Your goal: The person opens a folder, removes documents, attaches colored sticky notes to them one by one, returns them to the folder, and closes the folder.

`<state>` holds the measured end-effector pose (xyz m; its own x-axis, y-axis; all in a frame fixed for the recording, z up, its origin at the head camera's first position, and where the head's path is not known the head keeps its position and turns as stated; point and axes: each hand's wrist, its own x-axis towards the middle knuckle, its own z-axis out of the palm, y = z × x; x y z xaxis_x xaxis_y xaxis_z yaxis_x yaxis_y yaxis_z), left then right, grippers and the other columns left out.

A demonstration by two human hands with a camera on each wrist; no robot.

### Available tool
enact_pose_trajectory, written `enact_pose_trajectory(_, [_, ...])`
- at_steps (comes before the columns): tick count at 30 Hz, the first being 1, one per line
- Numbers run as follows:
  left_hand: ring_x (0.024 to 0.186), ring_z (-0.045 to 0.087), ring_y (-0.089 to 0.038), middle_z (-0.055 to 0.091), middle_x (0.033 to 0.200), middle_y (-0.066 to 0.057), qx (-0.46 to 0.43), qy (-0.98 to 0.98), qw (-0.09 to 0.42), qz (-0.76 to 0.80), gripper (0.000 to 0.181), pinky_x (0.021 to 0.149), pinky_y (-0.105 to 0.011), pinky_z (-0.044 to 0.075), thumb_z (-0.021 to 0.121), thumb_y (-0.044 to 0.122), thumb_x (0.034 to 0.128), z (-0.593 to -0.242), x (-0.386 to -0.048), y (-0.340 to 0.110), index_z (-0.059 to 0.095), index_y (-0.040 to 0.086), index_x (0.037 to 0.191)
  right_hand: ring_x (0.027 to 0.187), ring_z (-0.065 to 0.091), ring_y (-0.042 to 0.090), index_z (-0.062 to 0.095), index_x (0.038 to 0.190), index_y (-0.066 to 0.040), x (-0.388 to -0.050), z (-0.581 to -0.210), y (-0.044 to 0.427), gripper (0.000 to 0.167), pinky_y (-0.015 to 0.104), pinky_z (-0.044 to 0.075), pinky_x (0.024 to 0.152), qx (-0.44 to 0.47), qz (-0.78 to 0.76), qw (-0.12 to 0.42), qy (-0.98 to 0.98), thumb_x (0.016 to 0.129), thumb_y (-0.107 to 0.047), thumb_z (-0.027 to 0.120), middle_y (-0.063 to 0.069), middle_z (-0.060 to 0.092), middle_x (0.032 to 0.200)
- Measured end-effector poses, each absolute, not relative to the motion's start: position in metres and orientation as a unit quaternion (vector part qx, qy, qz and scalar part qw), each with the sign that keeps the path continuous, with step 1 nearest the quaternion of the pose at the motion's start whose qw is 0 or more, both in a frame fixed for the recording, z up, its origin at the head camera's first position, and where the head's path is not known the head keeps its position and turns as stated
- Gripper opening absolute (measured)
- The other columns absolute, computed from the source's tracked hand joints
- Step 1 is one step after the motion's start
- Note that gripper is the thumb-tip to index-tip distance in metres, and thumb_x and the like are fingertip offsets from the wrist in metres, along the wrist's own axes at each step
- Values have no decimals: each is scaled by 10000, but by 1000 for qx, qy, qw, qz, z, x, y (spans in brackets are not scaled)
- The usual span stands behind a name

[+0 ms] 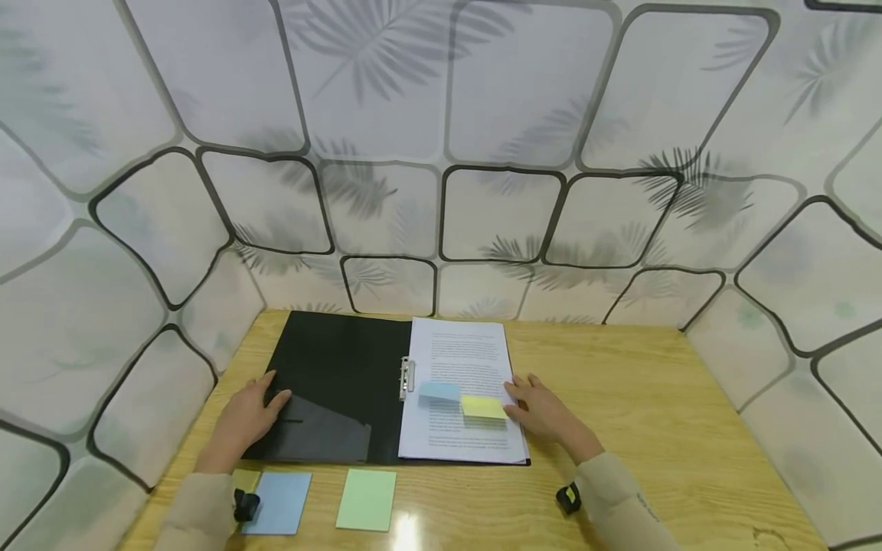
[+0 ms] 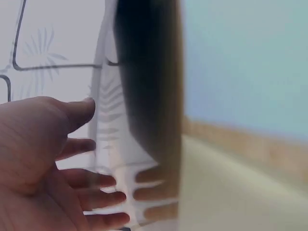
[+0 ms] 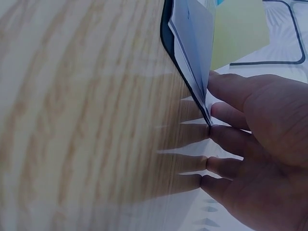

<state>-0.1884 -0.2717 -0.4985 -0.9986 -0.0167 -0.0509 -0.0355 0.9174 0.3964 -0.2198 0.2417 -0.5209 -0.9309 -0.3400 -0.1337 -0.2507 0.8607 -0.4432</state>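
A black clip folder (image 1: 338,352) lies spread flat on the wooden table. Under its metal clip (image 1: 406,378) sits a stack of printed sheets (image 1: 462,352). A blue sticky note (image 1: 439,392) and a yellow sticky note (image 1: 484,407) stick out from the page. My left hand (image 1: 244,417) rests at the folder's left edge, fingers loosely extended, thumb over the cover. At the right edge of the sheets is my right hand (image 1: 544,409); its thumb touches the paper side while the fingertips meet the table beside the folder, as the right wrist view shows.
Along the front lie a green sticky pad (image 1: 367,500), a blue one (image 1: 279,501) and a yellow one (image 1: 246,480) partly hidden by the left sleeve. Patterned fabric walls (image 1: 386,207) enclose the table at the back and sides.
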Motion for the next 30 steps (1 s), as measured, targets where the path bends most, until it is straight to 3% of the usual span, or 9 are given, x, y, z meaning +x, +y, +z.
enact_pose_trajectory(3, [1351,457,-638,387,1532,-451,-23,974,28,222,696,1071,-721,437,545,317,1105,-498,-185,-277,310,-122,1591,1546,249,577,515,1531,10,-219,-520,243,545,699,285,1228,-153,-214,104,959,1075,-272,613,269,409,1635])
enact_pose_trajectory(14, [1260,539,-631,481,1449,-441,-31,970,-30,241,639,1007,-709,478,541,266,1102,-496,-184,-284,361,-144,1558,1550,250,568,511,1535,5,-219,-519,242,545,700,288,1227,-152,-211,105,960,1075,-270,609,258,405,1642])
enact_pose_trajectory(19, [1294,577,-557,560,1388,-388,-57,943,-45,326,564,1064,-662,478,510,238,1108,-475,-184,-288,428,-128,1529,1548,253,570,513,1534,7,-219,-520,241,541,703,292,1222,-153,-209,105,960,1076,-265,607,260,409,1641])
enact_pose_trajectory(23, [1399,502,-524,527,1457,-349,-65,910,-27,408,527,1126,-616,451,473,246,1124,-450,-182,-287,456,-85,1534,1553,242,568,507,1539,4,-218,-519,241,542,704,286,1226,-153,-214,108,959,1077,-261,607,257,401,1645])
enact_pose_trajectory(24, [1431,467,-519,500,1498,-336,-65,902,-16,427,535,1129,-576,461,460,263,1130,-444,-181,-286,444,-71,1547,1553,239,570,505,1539,6,-218,-519,241,543,705,285,1226,-154,-216,109,958,1077,-260,608,258,398,1647])
enact_pose_trajectory(27, [1502,391,-482,399,1597,-309,-59,875,10,481,577,1060,-295,524,444,326,1142,-429,-180,-281,398,-41,1584,1554,233,572,499,1541,11,-218,-517,241,543,703,280,1229,-156,-220,109,957,1079,-253,606,263,391,1648])
enact_pose_trajectory(30, [1484,464,-347,337,1662,-265,-50,844,35,534,648,897,-98,504,449,424,1136,-418,-180,-273,352,4,1619,1555,233,570,495,1543,12,-217,-516,241,544,700,277,1233,-158,-221,108,956,1082,-255,602,265,388,1649])
